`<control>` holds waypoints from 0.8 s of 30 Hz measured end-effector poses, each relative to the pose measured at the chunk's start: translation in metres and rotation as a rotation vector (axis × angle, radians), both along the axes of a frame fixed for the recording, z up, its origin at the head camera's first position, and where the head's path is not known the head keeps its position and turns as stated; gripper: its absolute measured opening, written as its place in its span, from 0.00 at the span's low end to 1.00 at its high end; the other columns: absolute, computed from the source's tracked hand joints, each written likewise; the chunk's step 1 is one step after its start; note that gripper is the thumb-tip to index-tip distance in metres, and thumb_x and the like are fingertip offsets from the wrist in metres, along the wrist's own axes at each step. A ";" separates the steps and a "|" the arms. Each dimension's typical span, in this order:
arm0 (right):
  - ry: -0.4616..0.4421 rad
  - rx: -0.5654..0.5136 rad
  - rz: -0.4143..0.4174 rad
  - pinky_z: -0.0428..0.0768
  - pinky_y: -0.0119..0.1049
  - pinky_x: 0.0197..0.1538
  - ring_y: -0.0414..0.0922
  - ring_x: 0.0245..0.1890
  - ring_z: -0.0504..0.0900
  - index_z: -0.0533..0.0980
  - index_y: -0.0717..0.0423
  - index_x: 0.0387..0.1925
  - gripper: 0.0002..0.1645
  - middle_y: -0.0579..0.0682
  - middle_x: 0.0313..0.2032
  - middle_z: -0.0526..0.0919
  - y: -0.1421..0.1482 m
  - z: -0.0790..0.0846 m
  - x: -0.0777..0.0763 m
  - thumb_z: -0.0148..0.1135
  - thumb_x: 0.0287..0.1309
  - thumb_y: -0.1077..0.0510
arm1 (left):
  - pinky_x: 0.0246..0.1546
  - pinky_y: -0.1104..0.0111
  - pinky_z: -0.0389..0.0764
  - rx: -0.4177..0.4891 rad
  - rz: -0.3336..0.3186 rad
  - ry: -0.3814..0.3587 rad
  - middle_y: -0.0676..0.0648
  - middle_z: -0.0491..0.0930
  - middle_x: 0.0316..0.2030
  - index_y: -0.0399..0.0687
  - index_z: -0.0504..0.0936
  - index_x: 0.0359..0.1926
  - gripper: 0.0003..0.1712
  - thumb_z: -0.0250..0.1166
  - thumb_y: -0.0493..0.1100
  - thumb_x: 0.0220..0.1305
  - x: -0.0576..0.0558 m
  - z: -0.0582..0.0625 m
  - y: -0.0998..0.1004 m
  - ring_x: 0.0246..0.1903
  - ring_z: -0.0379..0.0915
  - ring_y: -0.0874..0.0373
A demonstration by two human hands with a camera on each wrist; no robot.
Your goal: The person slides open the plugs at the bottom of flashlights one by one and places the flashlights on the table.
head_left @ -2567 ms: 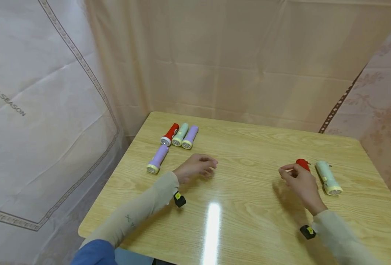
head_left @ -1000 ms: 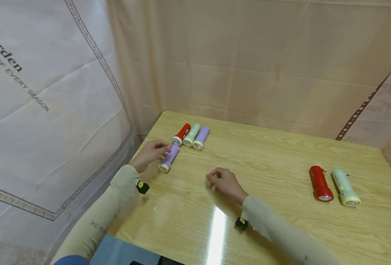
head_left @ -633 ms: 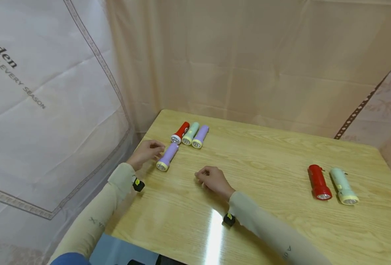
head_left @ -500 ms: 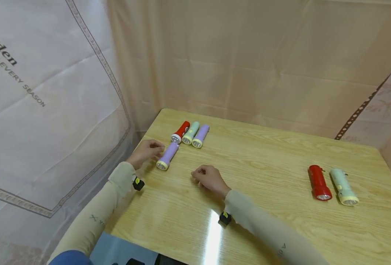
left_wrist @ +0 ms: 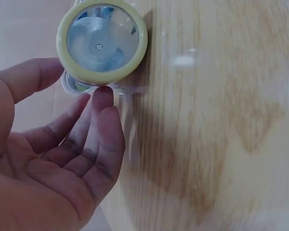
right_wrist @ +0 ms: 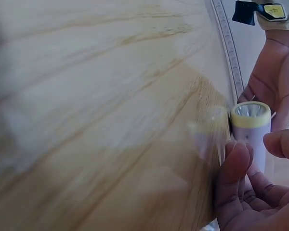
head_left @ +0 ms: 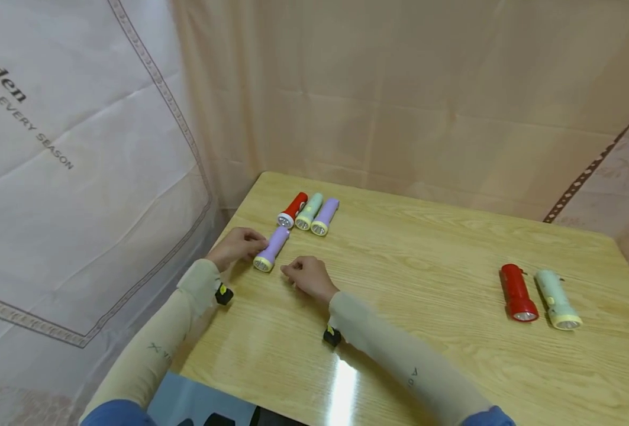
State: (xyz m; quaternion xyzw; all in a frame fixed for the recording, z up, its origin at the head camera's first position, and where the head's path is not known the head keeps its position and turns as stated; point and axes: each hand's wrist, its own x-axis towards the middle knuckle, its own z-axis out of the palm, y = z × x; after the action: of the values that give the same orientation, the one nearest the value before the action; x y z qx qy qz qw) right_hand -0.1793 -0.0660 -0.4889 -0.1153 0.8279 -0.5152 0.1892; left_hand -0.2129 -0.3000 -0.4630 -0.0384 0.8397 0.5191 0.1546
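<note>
1. Purple plastic flashlight with a round, pale-yellow-rimmed head (head_left: pixel 276 243): lies on its side on the glossy wood-grain table (head_left: pixel 421 260), toward its left part. Long axis slanted, lens end toward the person, tail pointing away and somewhat right.
2. Left hand (head_left: pixel 236 245): nearer of the two. Fingers loosely curved, thumb apart, gripping nothing; the flashlight lies immediately right of the fingertips, its barrel running across their line. Contact: cannot tell.
3. Right hand (head_left: pixel 310 277): fingers loosely bent, a gap between thumb and forefinger, holding nothing. The flashlight lies to its left, near the lens end, apart from the fingertips in the head view.
4. Beyond the tail, a side-by-side row: white-headed red flashlight (head_left: pixel 295 205), mint-green flashlight (head_left: pixel 310 209), second purple flashlight (head_left: pixel 327 214).
5. Well apart, at far right: all-red flashlight (head_left: pixel 517 291) beside another mint-green flashlight (head_left: pixel 555 294).
</note>
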 end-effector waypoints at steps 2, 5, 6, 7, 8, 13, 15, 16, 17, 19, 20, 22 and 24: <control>-0.004 0.015 -0.006 0.71 0.28 0.20 0.38 0.17 0.73 0.84 0.57 0.36 0.19 0.49 0.29 0.86 -0.007 0.000 -0.002 0.63 0.72 0.45 | 0.38 0.62 0.84 -0.010 -0.012 -0.003 0.41 0.82 0.44 0.31 0.79 0.57 0.22 0.65 0.45 0.73 -0.001 -0.001 0.001 0.38 0.78 0.55; -0.011 0.027 -0.016 0.71 0.28 0.19 0.37 0.16 0.73 0.85 0.57 0.37 0.21 0.49 0.29 0.86 -0.015 0.002 -0.005 0.63 0.72 0.43 | 0.37 0.64 0.83 -0.029 -0.020 -0.006 0.42 0.82 0.43 0.31 0.79 0.57 0.22 0.65 0.46 0.74 -0.003 -0.003 0.002 0.37 0.77 0.55; -0.017 0.029 -0.019 0.71 0.28 0.19 0.37 0.16 0.73 0.85 0.57 0.37 0.21 0.49 0.29 0.86 -0.017 0.003 -0.005 0.63 0.72 0.43 | 0.36 0.65 0.82 -0.037 -0.018 -0.008 0.42 0.81 0.43 0.31 0.80 0.57 0.22 0.65 0.46 0.74 -0.003 -0.004 0.002 0.37 0.76 0.55; -0.018 0.030 -0.021 0.70 0.28 0.19 0.37 0.15 0.72 0.85 0.57 0.36 0.21 0.49 0.29 0.86 -0.018 0.003 -0.006 0.63 0.71 0.43 | 0.36 0.65 0.82 -0.045 -0.018 -0.012 0.42 0.82 0.43 0.31 0.80 0.57 0.22 0.65 0.46 0.74 -0.004 -0.005 0.002 0.37 0.76 0.55; -0.021 0.029 -0.021 0.70 0.28 0.18 0.37 0.15 0.71 0.85 0.57 0.36 0.22 0.49 0.29 0.86 -0.020 0.004 -0.007 0.63 0.72 0.43 | 0.36 0.65 0.82 -0.051 -0.023 -0.015 0.42 0.82 0.44 0.32 0.80 0.57 0.22 0.65 0.46 0.74 -0.004 -0.005 0.002 0.38 0.76 0.55; -0.005 0.020 -0.013 0.69 0.27 0.17 0.37 0.15 0.71 0.86 0.58 0.35 0.21 0.49 0.26 0.84 -0.026 0.002 -0.011 0.61 0.73 0.45 | 0.37 0.65 0.83 -0.057 -0.051 -0.031 0.42 0.82 0.45 0.30 0.80 0.59 0.23 0.63 0.46 0.75 -0.005 -0.004 0.001 0.38 0.76 0.56; 0.000 0.019 -0.013 0.70 0.27 0.17 0.37 0.15 0.71 0.86 0.58 0.35 0.21 0.49 0.25 0.84 -0.028 0.001 -0.012 0.61 0.73 0.45 | 0.37 0.65 0.84 -0.052 -0.066 -0.034 0.42 0.83 0.44 0.29 0.79 0.60 0.24 0.63 0.46 0.76 -0.004 -0.004 0.001 0.37 0.76 0.56; -0.001 0.019 -0.014 0.70 0.28 0.17 0.37 0.15 0.72 0.86 0.58 0.34 0.21 0.49 0.25 0.83 -0.028 0.001 -0.013 0.61 0.73 0.45 | 0.37 0.66 0.84 -0.049 -0.071 -0.035 0.43 0.83 0.43 0.28 0.79 0.59 0.23 0.63 0.46 0.76 -0.004 -0.003 0.001 0.37 0.76 0.57; -0.003 0.016 -0.017 0.71 0.28 0.17 0.38 0.15 0.72 0.86 0.58 0.34 0.21 0.49 0.25 0.83 -0.028 0.001 -0.013 0.61 0.73 0.46 | 0.37 0.66 0.85 -0.045 -0.076 -0.034 0.43 0.83 0.42 0.28 0.80 0.59 0.23 0.62 0.45 0.76 -0.004 -0.003 0.001 0.36 0.77 0.58; -0.008 0.011 -0.022 0.72 0.29 0.17 0.38 0.15 0.73 0.86 0.58 0.34 0.21 0.49 0.24 0.83 -0.029 0.001 -0.013 0.61 0.73 0.46 | 0.37 0.66 0.85 -0.037 -0.084 -0.036 0.45 0.83 0.39 0.27 0.80 0.58 0.23 0.62 0.45 0.76 -0.004 -0.003 0.001 0.35 0.77 0.59; -0.012 0.008 -0.024 0.72 0.29 0.17 0.39 0.15 0.73 0.86 0.59 0.33 0.21 0.50 0.24 0.83 -0.029 0.001 -0.013 0.61 0.73 0.46 | 0.37 0.66 0.86 -0.029 -0.087 -0.039 0.45 0.83 0.38 0.27 0.80 0.57 0.22 0.62 0.44 0.76 -0.004 -0.003 0.002 0.34 0.77 0.59; -0.021 0.001 -0.029 0.73 0.30 0.17 0.39 0.15 0.73 0.86 0.59 0.33 0.22 0.51 0.23 0.83 -0.029 0.001 -0.013 0.61 0.73 0.46 | 0.36 0.67 0.86 -0.016 -0.085 -0.047 0.47 0.83 0.35 0.26 0.81 0.55 0.21 0.62 0.44 0.76 -0.004 -0.004 0.002 0.33 0.77 0.60; -0.028 0.000 -0.035 0.73 0.29 0.17 0.39 0.16 0.73 0.85 0.60 0.33 0.22 0.51 0.22 0.82 -0.030 0.001 -0.013 0.61 0.73 0.46 | 0.35 0.67 0.86 -0.001 -0.083 -0.057 0.47 0.83 0.33 0.25 0.82 0.54 0.20 0.62 0.42 0.76 -0.004 -0.005 0.002 0.32 0.78 0.60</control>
State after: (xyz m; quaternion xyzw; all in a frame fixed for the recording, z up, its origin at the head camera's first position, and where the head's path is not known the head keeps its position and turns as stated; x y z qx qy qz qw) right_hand -0.1921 -0.0960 -0.4877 -0.0938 0.8269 -0.5202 0.1918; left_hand -0.2171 -0.2984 -0.4678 -0.0183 0.8361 0.5105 0.2000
